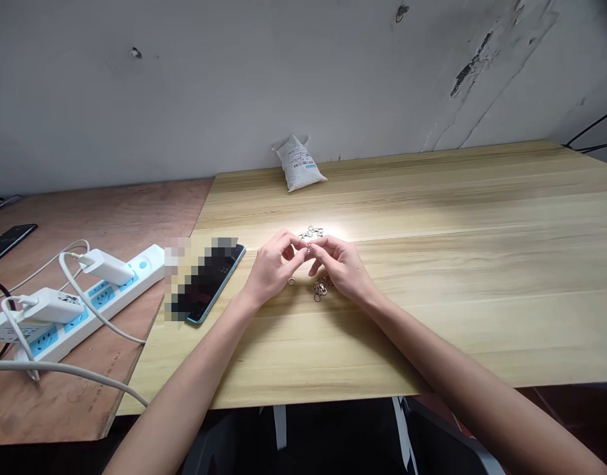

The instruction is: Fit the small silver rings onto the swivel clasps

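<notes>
My left hand [275, 267] and my right hand [344, 267] meet above the wooden table, thumbs and fingertips pinched together. Something small sits between the fingertips, too tiny to make out. Beneath my right hand lies a small heap of shiny metal pieces [320, 287] that look like clasps and rings, partly covered by the fingers. Just beyond my fingertips is another cluster of similar metal pieces [312, 231]. A single metal ring [291, 282] rests on the table beside my left hand.
A phone [217, 277] lies left of my left hand. White power strip [98, 300] with chargers and cables occupies the brown board at left. A white plastic packet [299, 165] leans near the wall. The pale wooden table [456, 264] stretches to the right.
</notes>
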Available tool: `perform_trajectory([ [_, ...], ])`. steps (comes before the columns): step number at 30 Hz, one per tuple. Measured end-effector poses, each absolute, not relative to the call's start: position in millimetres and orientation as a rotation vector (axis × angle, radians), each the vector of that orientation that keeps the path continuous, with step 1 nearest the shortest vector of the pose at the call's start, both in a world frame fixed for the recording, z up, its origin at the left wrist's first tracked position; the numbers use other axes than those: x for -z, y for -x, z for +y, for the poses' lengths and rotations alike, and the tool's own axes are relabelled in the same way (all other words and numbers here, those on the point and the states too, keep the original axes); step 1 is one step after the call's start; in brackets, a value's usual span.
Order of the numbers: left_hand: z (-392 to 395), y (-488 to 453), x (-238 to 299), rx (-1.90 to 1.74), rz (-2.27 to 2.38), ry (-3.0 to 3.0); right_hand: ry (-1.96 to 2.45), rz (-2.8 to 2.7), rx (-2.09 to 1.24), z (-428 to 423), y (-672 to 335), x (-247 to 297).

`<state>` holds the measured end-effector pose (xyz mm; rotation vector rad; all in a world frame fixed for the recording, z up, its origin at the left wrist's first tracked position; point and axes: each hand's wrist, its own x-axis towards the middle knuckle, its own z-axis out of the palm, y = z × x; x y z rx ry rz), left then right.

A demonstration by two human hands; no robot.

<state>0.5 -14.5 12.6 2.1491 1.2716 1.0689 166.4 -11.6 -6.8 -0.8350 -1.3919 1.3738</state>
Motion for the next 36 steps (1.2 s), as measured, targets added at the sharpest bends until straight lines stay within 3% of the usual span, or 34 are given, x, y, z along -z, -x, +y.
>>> perform_trajectory([
  [14, -15, 0, -11, -1.039, 1.333, -2.33, 0.86, -1.544, -1.29, -12, -166, 7],
  [25, -16, 0, -16, -1.144, 1.374, -2.332, 0.914, -1.737, -0.901, -8, -177, 2],
  [31, -15, 2, -16, -1.156, 1.37, -2.348, 0.89, -1.731, -1.039, -12, -174, -1],
  [36, -14, 3, -15, -1.186, 1.339, -2.408, 0.772, -1.488, -1.351, -9, -172, 2],
])
